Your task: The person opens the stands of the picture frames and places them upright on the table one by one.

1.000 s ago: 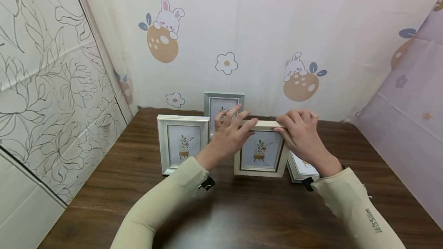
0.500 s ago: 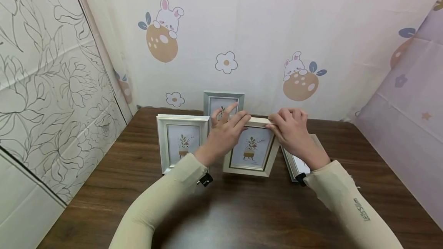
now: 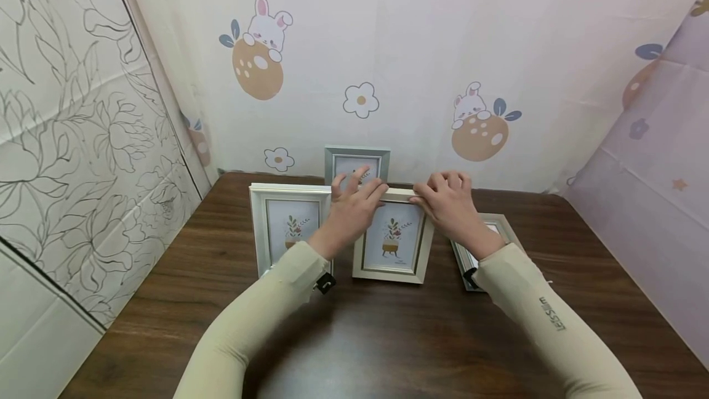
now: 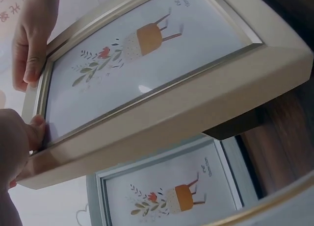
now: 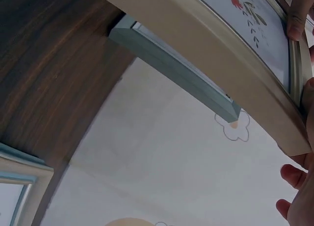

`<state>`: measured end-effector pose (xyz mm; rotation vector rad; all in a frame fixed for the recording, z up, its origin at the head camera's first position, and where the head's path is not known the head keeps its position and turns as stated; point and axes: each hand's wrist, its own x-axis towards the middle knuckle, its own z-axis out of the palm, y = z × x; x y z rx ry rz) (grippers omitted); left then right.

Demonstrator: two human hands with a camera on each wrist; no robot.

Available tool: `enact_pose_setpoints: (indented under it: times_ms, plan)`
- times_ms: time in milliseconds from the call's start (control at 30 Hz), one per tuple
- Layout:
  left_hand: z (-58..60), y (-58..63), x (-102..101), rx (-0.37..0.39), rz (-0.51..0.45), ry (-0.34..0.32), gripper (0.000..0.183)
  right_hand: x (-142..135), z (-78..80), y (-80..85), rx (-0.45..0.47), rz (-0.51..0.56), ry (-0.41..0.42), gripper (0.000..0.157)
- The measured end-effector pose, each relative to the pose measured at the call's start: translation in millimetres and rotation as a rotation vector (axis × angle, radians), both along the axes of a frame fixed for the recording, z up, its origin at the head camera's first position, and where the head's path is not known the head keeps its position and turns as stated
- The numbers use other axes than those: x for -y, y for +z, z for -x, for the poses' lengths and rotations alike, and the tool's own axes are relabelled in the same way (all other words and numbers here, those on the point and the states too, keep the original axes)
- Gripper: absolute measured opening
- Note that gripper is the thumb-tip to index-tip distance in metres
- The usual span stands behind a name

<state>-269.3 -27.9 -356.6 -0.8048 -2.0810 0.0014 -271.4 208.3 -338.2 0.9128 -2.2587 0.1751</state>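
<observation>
Both hands hold a cream picture frame (image 3: 388,276) by its top edge; it stands upright in the middle of the wooden table. My left hand (image 3: 350,211) pinches its top left corner, thumb on the front, two fingers raised. At the opposite top corner my right hand (image 3: 450,202) grips with the thumb in front and fingers over the edge. The left wrist view shows both thumbs on the rim of the cream frame (image 4: 162,123). A white picture frame (image 3: 260,226) stands just left of it. Behind rises a grey-green picture frame (image 3: 357,151), partly covered by the left hand.
To the right, more picture frames (image 3: 501,223) lie flat in a stack, partly under the right forearm. A printed curtain (image 3: 410,140) hangs behind the table (image 3: 388,337). Patterned panels (image 3: 105,140) close off the left side.
The cream frame has moved left in both hands, closer to the white frame, and its earlier tilt is nearly gone. The right arm has shifted left, uncovering more of the flat stack.
</observation>
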Motion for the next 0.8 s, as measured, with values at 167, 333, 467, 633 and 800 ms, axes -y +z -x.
enact_pose_setpoints:
  times_ms: [167,333,467,633,800]
  plan:
    - [2.0,0.0,0.8,-0.01,0.028,0.045,0.028,3.0,4.7,-0.6,0.022,0.001,-0.002,0.058]
    - [1.4,-0.7,0.9,-0.012,0.059,0.085,0.03,5.2,7.6,-0.5,0.025,-0.004,-0.021,0.06]
    - [-0.5,-1.2,1.3,-0.004,0.086,0.116,0.034,6.4,9.4,-1.2,0.025,-0.004,-0.026,0.06]
    - [-3.3,-2.0,1.9,0.003,0.097,0.123,0.035,7.3,9.1,-2.4,0.035,0.023,-0.014,0.061]
    - [-5.0,-3.7,2.7,-0.012,0.098,0.127,0.034,7.9,8.6,-4.8,0.046,0.037,-0.014,0.062]
